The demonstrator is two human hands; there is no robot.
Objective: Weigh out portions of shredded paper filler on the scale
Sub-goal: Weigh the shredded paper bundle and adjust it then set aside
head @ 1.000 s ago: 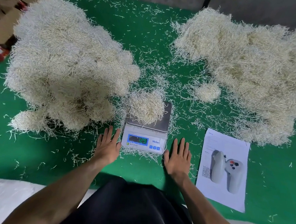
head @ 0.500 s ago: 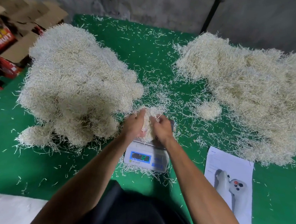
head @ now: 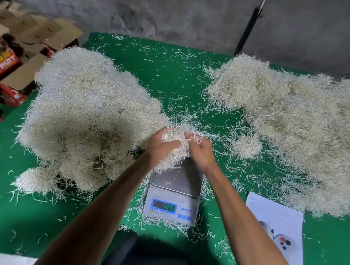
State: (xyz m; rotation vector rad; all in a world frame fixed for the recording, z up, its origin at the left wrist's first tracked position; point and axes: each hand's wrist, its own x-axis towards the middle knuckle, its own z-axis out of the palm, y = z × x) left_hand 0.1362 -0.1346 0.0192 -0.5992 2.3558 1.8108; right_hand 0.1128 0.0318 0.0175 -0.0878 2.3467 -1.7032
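Observation:
A small digital scale [head: 173, 196] with a steel pan and lit display stands on the green table. Its pan is almost bare, with a few stray strands. Just above its far edge, my left hand [head: 160, 147] and my right hand [head: 200, 151] grip one clump of shredded paper filler [head: 176, 140] between them, fingers curled into it. A large heap of filler [head: 88, 116] lies to the left. A second large heap [head: 294, 128] lies to the right. One small round portion [head: 246, 146] sits between the scale and the right heap.
The green table cover [head: 170, 74] is strewn with loose strands. A white sheet with a printed controller picture [head: 274, 234] lies at the front right. Cardboard boxes [head: 11, 67] are stacked off the left edge. A grey wall and a black pole [head: 247, 27] stand behind.
A second ago both hands lay flat beside the scale with the clump on its pan. They closed on the clump and have lifted it off the pan.

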